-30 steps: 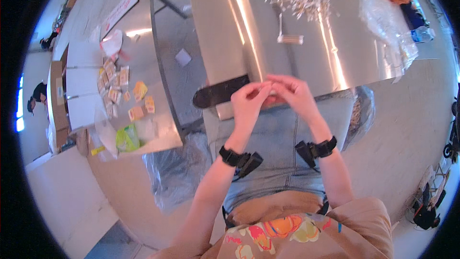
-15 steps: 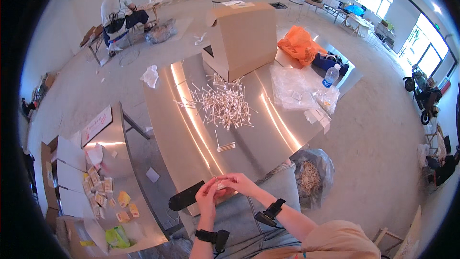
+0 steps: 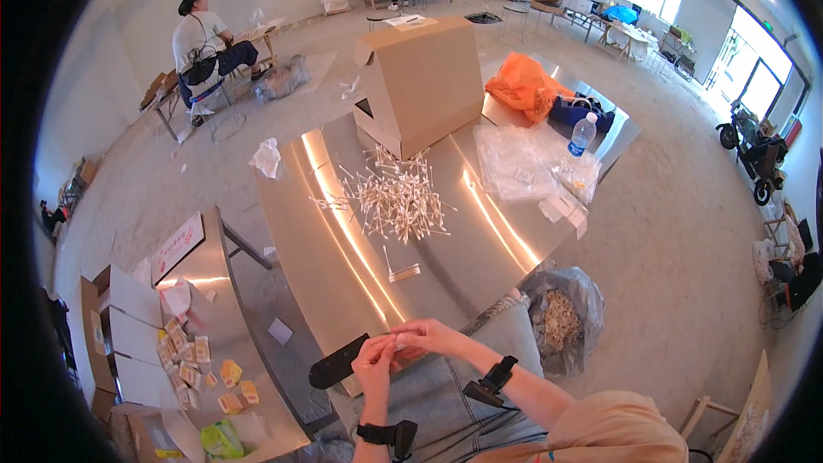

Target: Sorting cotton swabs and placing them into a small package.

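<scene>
My left hand [image 3: 375,363] and my right hand [image 3: 431,337] meet at the near edge of the metal table, above my lap. The fingers of both are closed together around something small that they mostly hide; I cannot make out what it is. Just beyond them, a small row of cotton swabs [image 3: 405,273] lies on the table, one of them pointing off at an angle. Farther back spreads a loose pile of cotton swabs [image 3: 401,201]. A black flat object [image 3: 337,363] sticks out beside my left hand.
A cardboard box [image 3: 422,86] stands behind the pile. Right of it are an orange bag [image 3: 523,86], clear plastic bags [image 3: 514,163] and a water bottle [image 3: 582,135]. Small packs [image 3: 184,351] lie on the left side table [image 3: 244,326]. A plastic sack [image 3: 561,326] stands at right.
Both hands stay together and have shifted slightly to the right in the picture; the fingers have closed further over the small thing. The whole view has tilted a little.
</scene>
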A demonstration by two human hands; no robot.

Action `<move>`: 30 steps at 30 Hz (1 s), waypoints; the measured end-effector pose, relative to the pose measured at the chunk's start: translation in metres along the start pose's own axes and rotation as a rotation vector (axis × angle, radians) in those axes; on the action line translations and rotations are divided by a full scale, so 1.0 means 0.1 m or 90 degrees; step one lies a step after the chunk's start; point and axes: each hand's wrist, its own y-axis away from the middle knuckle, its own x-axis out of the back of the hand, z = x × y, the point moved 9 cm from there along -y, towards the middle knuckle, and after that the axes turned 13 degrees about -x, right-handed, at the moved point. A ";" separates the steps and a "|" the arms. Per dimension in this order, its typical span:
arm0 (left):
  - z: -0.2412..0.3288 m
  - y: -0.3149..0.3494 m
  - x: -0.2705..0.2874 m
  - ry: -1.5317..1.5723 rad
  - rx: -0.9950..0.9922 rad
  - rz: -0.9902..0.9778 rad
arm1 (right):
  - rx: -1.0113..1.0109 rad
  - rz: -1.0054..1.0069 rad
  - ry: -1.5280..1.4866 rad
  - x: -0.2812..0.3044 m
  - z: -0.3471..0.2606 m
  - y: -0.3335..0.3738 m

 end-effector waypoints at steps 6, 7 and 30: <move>0.03 -0.06 -0.03 0.031 -0.044 -0.029 | 0.091 -0.030 0.125 -0.06 -0.14 0.03; 0.01 -0.07 -0.01 0.031 -0.043 -0.028 | 0.107 -0.041 0.072 -0.06 -0.14 0.03; 0.36 -0.08 0.01 -0.178 -0.246 0.003 | 0.249 0.130 -0.003 0.00 -0.18 0.15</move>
